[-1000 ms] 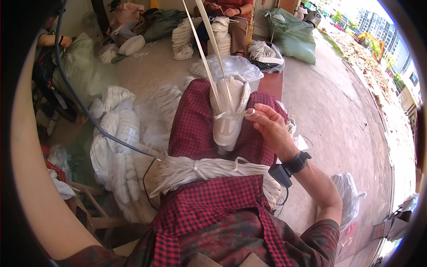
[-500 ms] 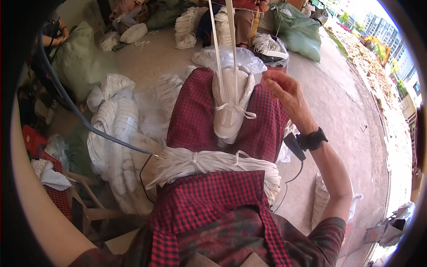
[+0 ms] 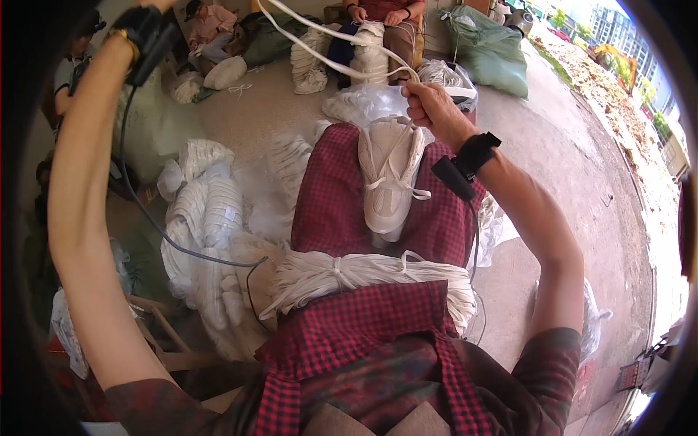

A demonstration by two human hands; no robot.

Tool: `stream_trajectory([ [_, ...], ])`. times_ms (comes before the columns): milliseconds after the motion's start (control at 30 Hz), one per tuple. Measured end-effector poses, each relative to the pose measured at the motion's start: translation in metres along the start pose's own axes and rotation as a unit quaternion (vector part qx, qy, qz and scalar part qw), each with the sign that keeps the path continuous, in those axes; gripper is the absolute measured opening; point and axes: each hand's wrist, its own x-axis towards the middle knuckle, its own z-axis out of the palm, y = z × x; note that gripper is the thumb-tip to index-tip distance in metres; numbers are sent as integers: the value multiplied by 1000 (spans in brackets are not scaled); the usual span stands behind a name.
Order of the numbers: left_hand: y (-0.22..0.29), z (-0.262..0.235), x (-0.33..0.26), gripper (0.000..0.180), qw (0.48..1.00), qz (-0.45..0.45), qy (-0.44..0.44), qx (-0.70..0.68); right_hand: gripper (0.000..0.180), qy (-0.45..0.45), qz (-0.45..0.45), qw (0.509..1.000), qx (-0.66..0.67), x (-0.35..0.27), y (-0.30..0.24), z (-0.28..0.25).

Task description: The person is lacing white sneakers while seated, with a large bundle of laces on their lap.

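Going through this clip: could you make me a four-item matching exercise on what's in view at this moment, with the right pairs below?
1. Pale sneaker
2. Bundle of white laces
3. Right hand
4. Bulging sack at the upper right

A. Lying across the lap
B. Green, on the ground
C. Closed on a lace
D. Between the thighs, toe toward the person

Right pairs: 1-D, 2-A, 3-C, 4-B
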Motion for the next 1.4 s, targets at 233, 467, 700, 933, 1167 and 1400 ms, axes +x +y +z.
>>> stream_trajectory([
  [233,296,-64,-177,23,714,11,-225,-663,21,61,46,997,19,-13,32,-49],
  [467,358,-58,-213,19,691,4,-233,-685,23,44,-79,983,-158,-11,41,-48],
  [700,321,-37,-197,15,527,52,-389,-754,27,83,-5,996,-42,-15,32,-37],
  [933,338,-93,-214,24,690,94,-138,-705,17,73,6,992,-104,-12,29,-42],
  [1167,371,-112,-244,32,722,177,-193,-641,8,133,-395,650,-635,65,-70,-80],
  [1400,354,-88,-231,15,598,8,-252,-761,6,-17,-405,765,-500,37,-82,-24],
])
